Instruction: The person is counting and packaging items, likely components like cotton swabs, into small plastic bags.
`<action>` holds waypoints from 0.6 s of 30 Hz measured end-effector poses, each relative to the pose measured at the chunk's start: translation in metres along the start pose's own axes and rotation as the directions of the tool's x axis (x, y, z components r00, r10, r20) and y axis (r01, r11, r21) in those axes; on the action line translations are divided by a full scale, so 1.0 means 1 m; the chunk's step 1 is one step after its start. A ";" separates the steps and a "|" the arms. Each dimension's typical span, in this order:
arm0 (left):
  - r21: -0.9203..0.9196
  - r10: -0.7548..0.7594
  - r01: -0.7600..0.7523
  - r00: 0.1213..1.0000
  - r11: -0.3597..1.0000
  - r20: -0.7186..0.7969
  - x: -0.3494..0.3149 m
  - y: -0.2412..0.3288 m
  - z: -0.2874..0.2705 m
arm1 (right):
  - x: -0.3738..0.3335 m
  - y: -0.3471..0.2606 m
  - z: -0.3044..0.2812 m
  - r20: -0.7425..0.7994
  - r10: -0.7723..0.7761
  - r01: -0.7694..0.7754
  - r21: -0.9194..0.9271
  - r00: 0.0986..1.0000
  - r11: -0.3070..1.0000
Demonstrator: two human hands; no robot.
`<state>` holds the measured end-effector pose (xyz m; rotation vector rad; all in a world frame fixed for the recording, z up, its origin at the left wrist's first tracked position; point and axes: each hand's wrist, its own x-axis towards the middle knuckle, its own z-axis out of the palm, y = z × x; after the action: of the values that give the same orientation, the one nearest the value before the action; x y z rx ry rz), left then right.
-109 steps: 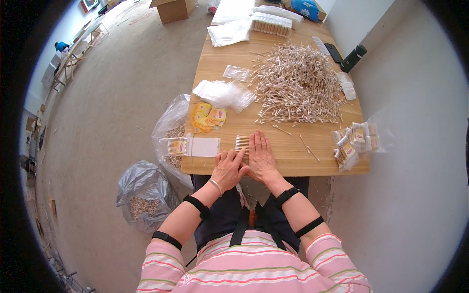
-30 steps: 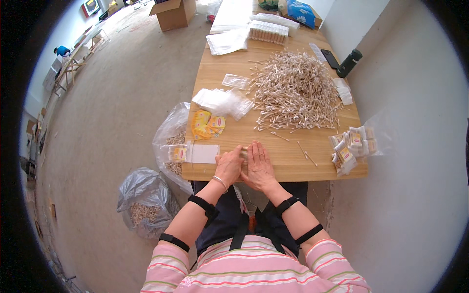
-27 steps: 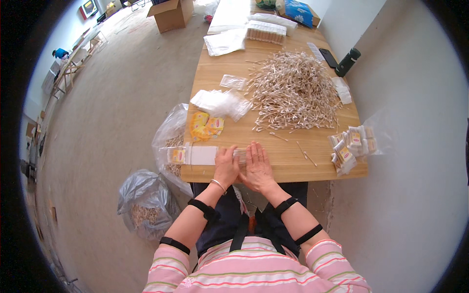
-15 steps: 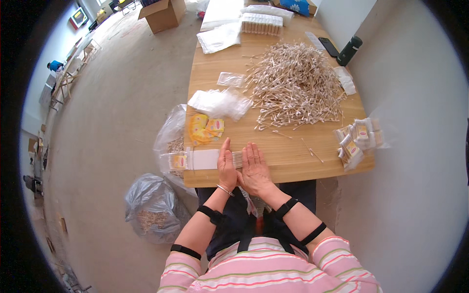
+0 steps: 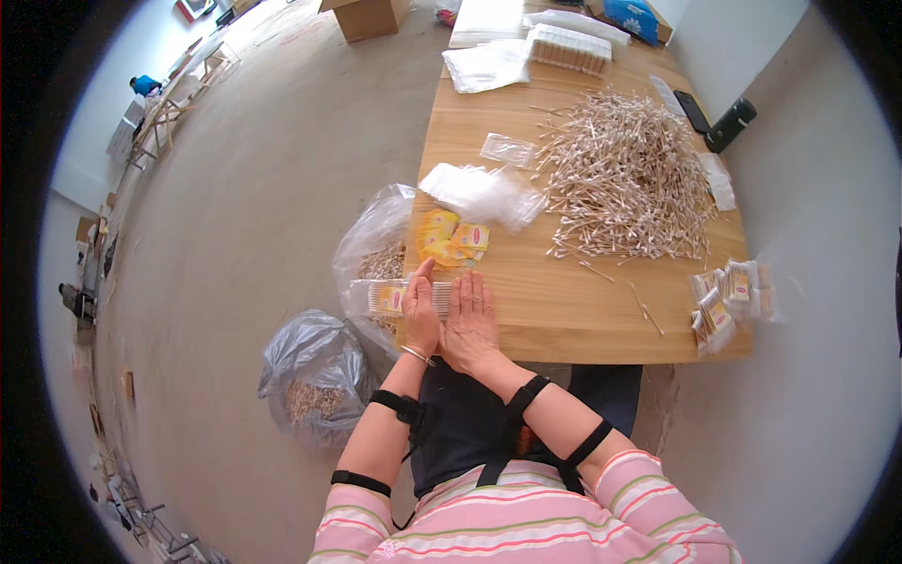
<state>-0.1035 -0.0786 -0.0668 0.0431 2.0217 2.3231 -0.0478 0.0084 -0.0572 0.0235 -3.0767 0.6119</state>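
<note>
In the head view, the far ends of a row of cotton swabs [image 5: 442,298] are seen between the two hands, while the rest is covered by the right hand [image 5: 469,324], so its full extent cannot be told. The right end of a swab packet with a yellow label [image 5: 385,300] is hidden behind the left hand [image 5: 422,317]. A cardboard box [image 5: 368,21] and a blue package [image 5: 631,19] are cut off by the upper rim.

The right hand is laid flat on the swabs, its fingers straight and close together. The left hand is stood on edge, fingers extended, along the row's left side; its heel is set against the right hand. The row is bounded by both hands rather than clasped by fingers; how firmly it is pressed cannot be told.

The hands are placed at the near left corner of the wooden table [image 5: 568,324], and the packet is held out past its left edge, above a clear bag [image 5: 362,246]. Yellow cards [image 5: 456,237] lie just beyond the fingertips. Bare wood is left to the right, bounded by the swab pile [image 5: 629,179] and filled packets [image 5: 728,301].
</note>
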 end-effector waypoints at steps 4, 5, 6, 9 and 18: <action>-0.007 -0.031 0.031 0.999 0.999 -0.028 -0.001 0.001 -0.008 | -0.001 -0.003 0.003 0.007 -0.050 0.050 0.025 0.999 0.998; 0.008 -0.027 0.027 0.999 1.000 -0.027 -0.002 0.001 -0.009 | -0.002 -0.002 0.003 0.013 -0.053 0.053 0.019 0.999 0.998; 0.023 -0.023 0.024 0.999 0.999 -0.026 -0.003 0.001 -0.009 | -0.003 -0.001 0.002 0.031 -0.061 0.061 0.026 0.998 0.998; 0.030 -0.051 0.051 0.999 0.998 0.004 -0.002 0.005 -0.009 | -0.002 0.002 0.004 0.026 -0.062 0.062 0.027 0.998 0.998; 0.056 -0.051 0.050 0.999 0.997 0.006 -0.002 0.011 -0.011 | -0.002 -0.002 0.009 0.006 -0.040 0.040 0.029 0.999 0.999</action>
<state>-0.1026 -0.0909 -0.0578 0.0030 2.0590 2.2334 -0.0460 0.0036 -0.0644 0.0875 -3.0658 0.6557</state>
